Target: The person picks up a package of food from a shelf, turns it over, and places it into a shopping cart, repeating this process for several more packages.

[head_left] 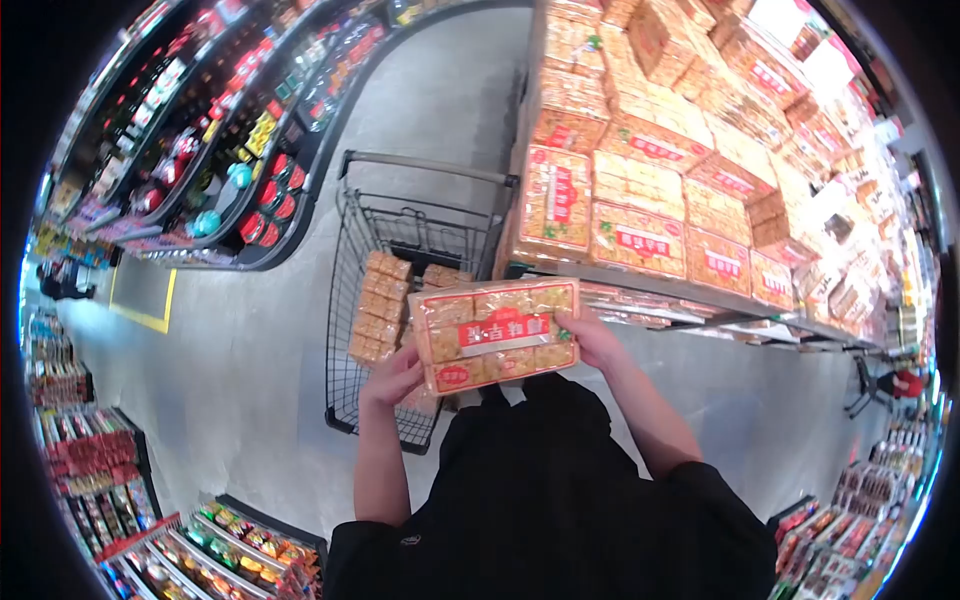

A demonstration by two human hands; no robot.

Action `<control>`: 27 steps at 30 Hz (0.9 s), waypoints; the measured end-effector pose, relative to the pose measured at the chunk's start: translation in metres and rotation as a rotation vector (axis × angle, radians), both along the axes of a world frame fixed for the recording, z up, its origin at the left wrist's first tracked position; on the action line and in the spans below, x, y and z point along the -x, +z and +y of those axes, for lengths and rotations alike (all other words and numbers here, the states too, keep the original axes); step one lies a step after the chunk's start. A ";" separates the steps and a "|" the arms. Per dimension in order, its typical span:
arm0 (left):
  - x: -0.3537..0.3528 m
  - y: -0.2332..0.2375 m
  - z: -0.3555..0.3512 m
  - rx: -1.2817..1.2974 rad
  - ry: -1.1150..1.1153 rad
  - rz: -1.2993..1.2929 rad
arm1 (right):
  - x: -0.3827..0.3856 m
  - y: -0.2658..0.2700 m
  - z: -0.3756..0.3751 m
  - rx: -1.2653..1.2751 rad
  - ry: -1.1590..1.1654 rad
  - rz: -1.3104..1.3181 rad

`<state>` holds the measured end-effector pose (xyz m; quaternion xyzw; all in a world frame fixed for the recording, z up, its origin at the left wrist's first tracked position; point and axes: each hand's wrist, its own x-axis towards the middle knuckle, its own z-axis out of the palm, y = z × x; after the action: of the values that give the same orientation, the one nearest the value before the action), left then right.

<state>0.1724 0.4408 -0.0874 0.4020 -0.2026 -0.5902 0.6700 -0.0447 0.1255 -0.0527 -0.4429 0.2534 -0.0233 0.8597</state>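
Observation:
Between my two hands is a clear-wrapped package of pastries (497, 368) with a red and white label, its printing upside down to me. My left hand (393, 376) grips its left end, and my right hand (592, 340) grips the right end near the top corner. Both hands are closed on it. Below and behind the package stands a wire shopping cart (345, 300). Stacked pastry packs (380, 305) lie inside the cart, partly covered by the held package.
A display stand piled with similar pastry packages (640, 240) rises at the right, close to the cart. Curved shelving (240, 170) with assorted goods lines the left. Grey floor (250, 380) shows around the cart. More shelves (230, 550) stand at the lower left.

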 end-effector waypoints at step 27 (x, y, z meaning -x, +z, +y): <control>0.046 0.068 -0.354 0.040 0.065 -0.989 | 0.098 0.016 -0.213 0.711 -0.420 -0.172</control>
<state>0.1260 0.0871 -0.0196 0.6271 -0.4948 -0.3035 0.5193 -0.1425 -0.0873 -0.0370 -0.6471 0.2415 -0.3209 0.6481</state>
